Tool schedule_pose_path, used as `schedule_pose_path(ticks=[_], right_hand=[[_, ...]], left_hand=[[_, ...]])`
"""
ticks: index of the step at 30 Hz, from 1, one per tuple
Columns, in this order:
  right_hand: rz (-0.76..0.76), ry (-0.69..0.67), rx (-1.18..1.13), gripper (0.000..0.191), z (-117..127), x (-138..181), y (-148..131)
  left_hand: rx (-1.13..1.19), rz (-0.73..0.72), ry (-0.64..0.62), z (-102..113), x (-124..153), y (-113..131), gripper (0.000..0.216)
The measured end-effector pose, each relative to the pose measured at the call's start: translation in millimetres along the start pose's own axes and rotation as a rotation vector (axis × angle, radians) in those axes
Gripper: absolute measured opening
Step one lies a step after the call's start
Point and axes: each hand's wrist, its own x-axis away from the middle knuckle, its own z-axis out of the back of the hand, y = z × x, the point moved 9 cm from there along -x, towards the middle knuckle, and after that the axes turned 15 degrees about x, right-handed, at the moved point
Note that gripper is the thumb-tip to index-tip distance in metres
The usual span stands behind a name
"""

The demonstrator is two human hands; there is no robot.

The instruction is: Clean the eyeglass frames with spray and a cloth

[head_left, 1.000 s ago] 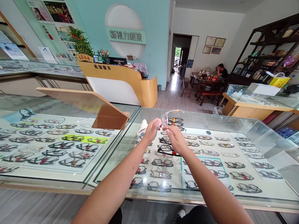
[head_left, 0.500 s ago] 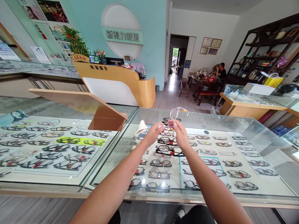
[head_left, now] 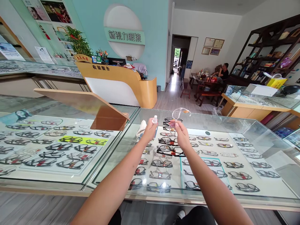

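In my left hand point(head_left: 149, 129) is a small spray bottle point(head_left: 154, 119), its white top pointing up and most of its body hidden by my fingers. My right hand point(head_left: 181, 132) pinches a pair of clear-framed eyeglasses point(head_left: 180, 113) above the glass counter, one lens partly covered by the fingers. A gap separates the bottle from the eyeglasses. Left of my left hand lies a crumpled white cloth point(head_left: 141, 127). Below and between my hands, several dark-framed eyeglasses point(head_left: 170, 151) sit in a column on the counter.
The glass display case point(head_left: 236, 122) holds rows of eyeglasses. A tilted wooden-backed board point(head_left: 108, 117), apparently a mirror stand, occupies the left case. Beyond are a curved cashier desk point(head_left: 147, 93) and a person point(head_left: 223, 73) seated at a dark table.
My left hand has moved left, away from the clear eyeglasses, and the spray bottle now stands upright in it. My right hand keeps the eyeglasses in nearly the same place.
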Motion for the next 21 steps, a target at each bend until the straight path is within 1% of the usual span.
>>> schedule_pose_path(ticks=[1, 2, 6, 8, 12, 17, 19, 21], right_hand=[[-0.002, 0.002, 0.003, 0.040, 0.2, -0.2, 0.3], [-0.004, 0.005, 0.005, 0.041, 0.4, -0.4, 0.7], [-0.005, 0.009, 0.009, 0.043, 0.8, -1.4, 2.8], [-0.001, 0.011, 0.013, 0.043, 1.4, -1.9, 3.3], [0.014, 0.011, 0.026, 0.042, 2.7, -2.0, 1.2], [0.018, 0.005, 0.016, 0.042, 2.0, -1.5, 0.4], [0.016, 0.002, 0.012, 0.044, 0.9, -1.6, 2.2], [0.014, -0.007, 0.011, 0.044, -0.8, -1.8, 4.4]], left_hand=[[-0.032, 0.006, 0.025, 4.1, -2.4, -5.2, 0.030], [-0.059, 0.005, 0.021, 5.2, -4.0, -9.2, 0.031], [-0.117, -0.034, -0.074, -0.5, -4.7, -14.9, 0.035], [-0.124, -0.046, -0.077, 0.5, -4.7, -15.9, 0.035], [-0.097, -0.027, -0.040, 6.5, -7.2, -22.1, 0.034], [-0.044, 0.007, 0.010, 11.1, -7.6, -26.9, 0.038], [-0.078, 0.003, 0.032, 13.1, -6.6, -24.4, 0.038], [-0.179, -0.024, 0.082, 18.0, -5.7, -18.4, 0.036]])
